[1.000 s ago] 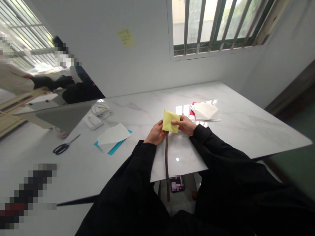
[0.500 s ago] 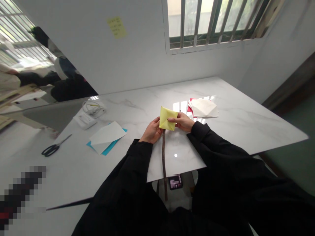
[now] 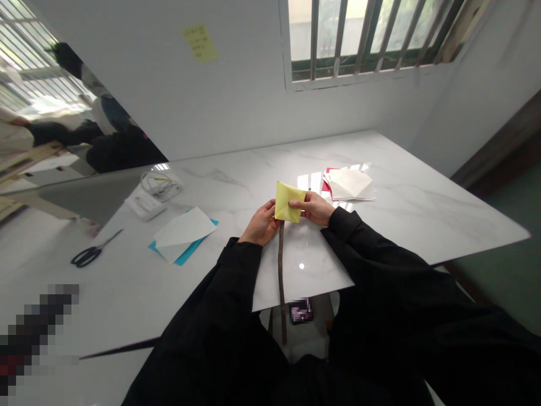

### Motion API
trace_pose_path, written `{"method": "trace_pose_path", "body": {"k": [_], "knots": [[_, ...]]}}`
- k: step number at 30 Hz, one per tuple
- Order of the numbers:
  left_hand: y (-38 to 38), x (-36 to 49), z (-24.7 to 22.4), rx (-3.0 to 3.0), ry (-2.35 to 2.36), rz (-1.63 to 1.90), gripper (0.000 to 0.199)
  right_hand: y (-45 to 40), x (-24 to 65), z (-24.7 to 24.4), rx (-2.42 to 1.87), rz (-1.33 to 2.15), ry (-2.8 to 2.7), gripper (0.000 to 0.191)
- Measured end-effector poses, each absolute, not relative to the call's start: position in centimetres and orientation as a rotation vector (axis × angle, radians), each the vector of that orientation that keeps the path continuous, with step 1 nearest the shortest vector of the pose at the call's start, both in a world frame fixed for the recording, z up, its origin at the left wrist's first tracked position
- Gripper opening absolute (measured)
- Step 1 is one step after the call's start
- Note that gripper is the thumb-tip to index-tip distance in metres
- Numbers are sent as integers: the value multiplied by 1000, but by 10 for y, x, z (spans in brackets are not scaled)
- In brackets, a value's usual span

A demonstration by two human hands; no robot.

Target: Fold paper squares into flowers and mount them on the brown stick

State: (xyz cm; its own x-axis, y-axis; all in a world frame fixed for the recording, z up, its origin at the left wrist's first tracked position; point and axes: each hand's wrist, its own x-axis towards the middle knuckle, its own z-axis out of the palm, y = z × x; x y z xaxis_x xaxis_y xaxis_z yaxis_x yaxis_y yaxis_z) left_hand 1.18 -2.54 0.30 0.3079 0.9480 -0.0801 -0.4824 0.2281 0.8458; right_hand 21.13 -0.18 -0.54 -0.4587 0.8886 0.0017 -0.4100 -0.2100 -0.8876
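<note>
Between my hands is a folded square of yellow paper (image 3: 285, 198), tilted up above the marble-patterned table (image 3: 236, 194). My right hand (image 3: 315, 208) pinches its right side, with the thumb lying across the front. At its lower left edge, the fingers of my left hand (image 3: 260, 224) are closed on the paper and partly hidden behind it. A thin brown stick (image 3: 280, 270) runs from under the paper, beside my left fingers, down past the table's front edge. Whether the left fingers also grip the stick I cannot tell.
Black-handled scissors (image 3: 91, 255) lie on the left, near white paper (image 3: 185, 234) over a blue sheet (image 3: 190, 255). Behind them is a white box (image 3: 146, 206) with a coiled cable (image 3: 158, 185). Whitish papers (image 3: 351, 185) over red ones lie at the back right.
Hardly anything differs. Both hands keep the same hold on the yellow paper, and the whole view has shifted very slightly.
</note>
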Motion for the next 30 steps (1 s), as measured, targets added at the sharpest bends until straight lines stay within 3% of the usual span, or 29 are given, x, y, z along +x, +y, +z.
{"method": "trace_pose_path", "body": {"k": [14,21,26,30], "knots": [[-24,11,0,847,694,1088,18,-3,215,0,-720,1837,-1102,45],[-25,12,1,839,677,1072,34,-1,216,-1,-732,1830,-1127,49],[-26,10,2,856,680,1076,25,-1,218,-2,-684,1834,-1140,48],[-28,9,5,828,698,1056,32,-1,222,-1,-651,1883,-1181,48]]}}
